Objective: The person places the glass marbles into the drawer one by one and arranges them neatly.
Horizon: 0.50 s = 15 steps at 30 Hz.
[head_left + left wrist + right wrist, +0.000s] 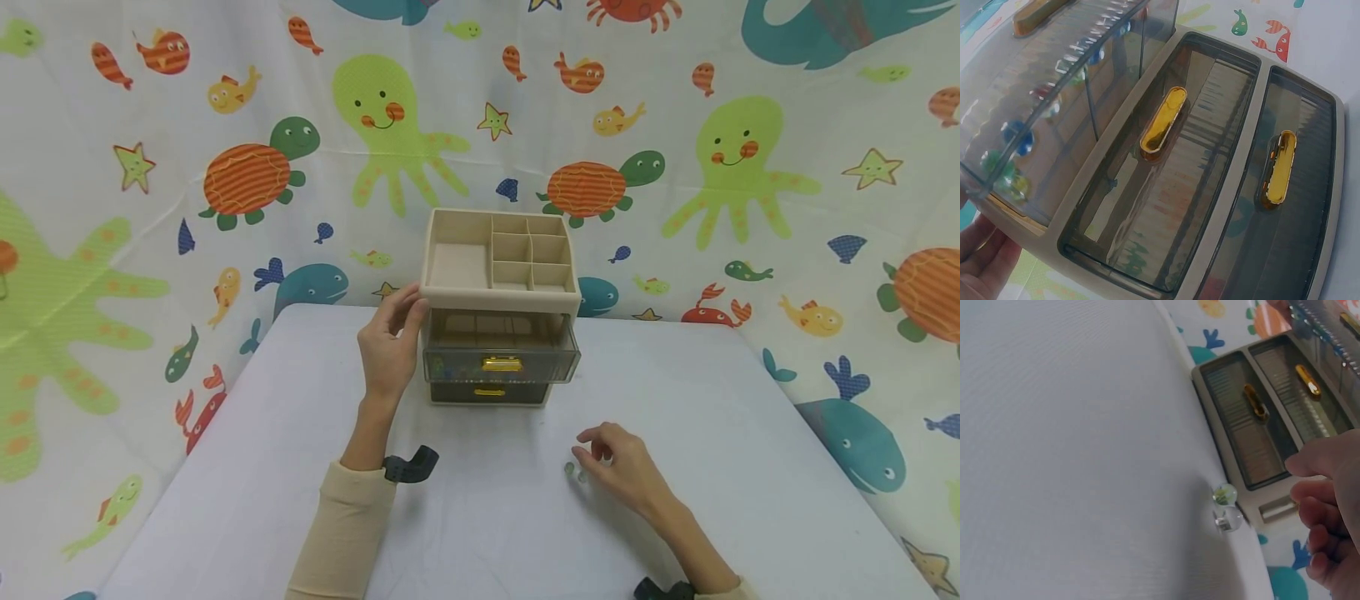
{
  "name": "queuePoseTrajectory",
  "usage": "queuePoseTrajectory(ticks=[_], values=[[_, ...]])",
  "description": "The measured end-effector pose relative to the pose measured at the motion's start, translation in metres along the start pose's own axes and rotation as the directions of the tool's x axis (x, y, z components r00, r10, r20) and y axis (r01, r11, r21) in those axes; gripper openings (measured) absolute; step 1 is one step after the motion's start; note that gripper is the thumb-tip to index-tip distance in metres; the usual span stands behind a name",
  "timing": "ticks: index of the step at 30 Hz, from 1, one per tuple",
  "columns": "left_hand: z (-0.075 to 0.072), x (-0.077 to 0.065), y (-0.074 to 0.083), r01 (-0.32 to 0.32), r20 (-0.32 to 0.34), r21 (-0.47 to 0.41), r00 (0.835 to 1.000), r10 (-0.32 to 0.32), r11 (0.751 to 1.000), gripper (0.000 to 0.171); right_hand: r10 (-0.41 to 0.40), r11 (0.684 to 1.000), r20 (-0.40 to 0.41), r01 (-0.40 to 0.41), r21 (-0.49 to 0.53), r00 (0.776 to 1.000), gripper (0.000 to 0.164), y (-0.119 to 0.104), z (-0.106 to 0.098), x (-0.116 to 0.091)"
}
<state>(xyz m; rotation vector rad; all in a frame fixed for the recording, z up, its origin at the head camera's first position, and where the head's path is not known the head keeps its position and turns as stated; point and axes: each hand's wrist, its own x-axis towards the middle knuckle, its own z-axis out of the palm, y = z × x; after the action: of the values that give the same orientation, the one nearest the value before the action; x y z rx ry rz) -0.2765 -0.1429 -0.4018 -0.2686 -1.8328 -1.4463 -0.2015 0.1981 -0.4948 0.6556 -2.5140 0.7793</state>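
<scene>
A beige desktop organizer (pixel 500 301) stands at the back of the table, with divided compartments on top. Its clear top drawer (pixel 450 365) is pulled out and holds several coloured glass marbles (pixel 1018 137). Against the organizer's upper left side rest the fingers of my left hand (pixel 392 346). My right hand (pixel 622 467) hovers over the table in front, thumb and index finger apart, the other fingers loosely bent, nothing between them. Just by its fingertips lie two clear marbles on the cloth, one greenish (pixel 1225 494) and one paler (pixel 1230 519).
Two lower drawers with gold handles, the middle one (pixel 1163 125) and the bottom one (pixel 1280 169), are closed. White cloth covers the table (pixel 480 517). Behind it hangs a sea-animal curtain (pixel 480 175).
</scene>
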Motion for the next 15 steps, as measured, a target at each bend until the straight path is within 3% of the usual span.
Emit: queuePoseTrajectory(ticks=[7,15], values=[[-0.0002,0.0008,-0.0008,-0.007,-0.004,-0.002,1.0,0.007,1.0,0.033,-0.012,0.999,0.064,0.009,0.054,0.998,0.016,0.0021,0.0047,-0.0044],[-0.0006,0.0001,-0.0002,-0.003,-0.004,0.003,1.0,0.003,1.0,0.034,0.027,0.995,0.146,-0.04,0.088,0.989,0.013,0.002,0.0084,-0.0069]])
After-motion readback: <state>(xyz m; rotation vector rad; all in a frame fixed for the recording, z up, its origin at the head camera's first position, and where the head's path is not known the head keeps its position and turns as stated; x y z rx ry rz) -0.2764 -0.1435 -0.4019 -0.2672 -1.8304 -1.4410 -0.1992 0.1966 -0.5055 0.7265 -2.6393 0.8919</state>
